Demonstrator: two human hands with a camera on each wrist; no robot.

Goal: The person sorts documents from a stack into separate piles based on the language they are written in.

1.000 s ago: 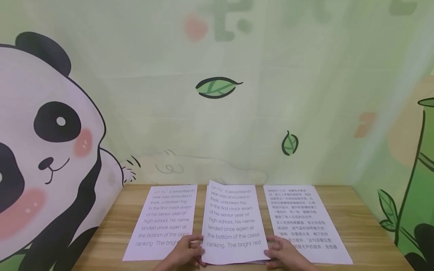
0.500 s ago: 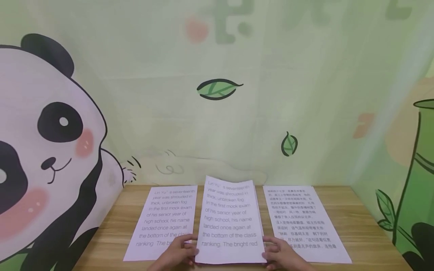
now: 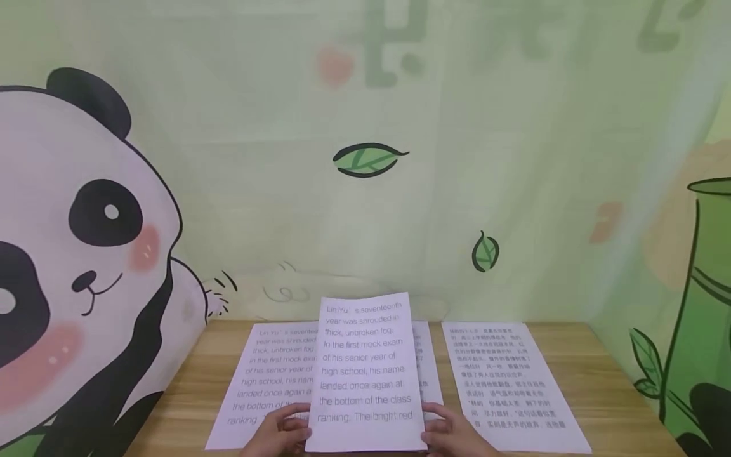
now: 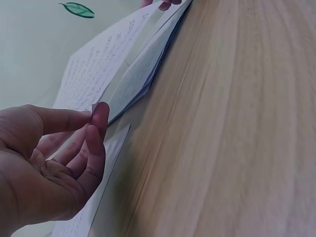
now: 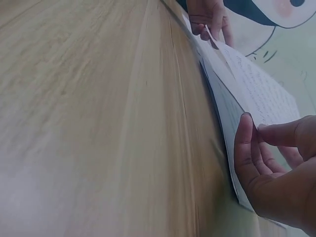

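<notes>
1. Paper sheet (image 3: 362,371) with large English print was held up by two hands over the middle of the tabletop (image 3: 617,406). In the head view its top edge rose past the tabletop's far edge and overlapped the wall behind.
2. The left hand (image 3: 280,431) had a narrow grip: thumb and forefinger pinched the sheet's left side close to its lower corner. In the left wrist view the other fingers were curled loosely.
3. The right hand (image 3: 454,431) matched it, pinching the opposite side near the lower right corner, thumb over the printed face.
4. Lower pages (image 3: 427,365) lay beneath the raised sheet, showing in the head view as a strip along its right side, with small Chinese characters on it. Both wrist views showed a gap between the lifted sheet and these pages at the near edge.
5. The left page (image 3: 268,381) lay flat toward the tabletop's left edge, with matching English text; in the head view the raised sheet and the left hand covered part of it.
6. The right page (image 3: 514,387) lay flat toward the tabletop's right edge, filled with Chinese print, its top close to the far edge.
7. Beyond the far edge stood a pale green backdrop (image 3: 514,139) bearing a panda (image 3: 108,152) at left, two leaves (image 3: 368,160) in the middle and a bamboo stalk (image 3: 702,336) at right.
</notes>
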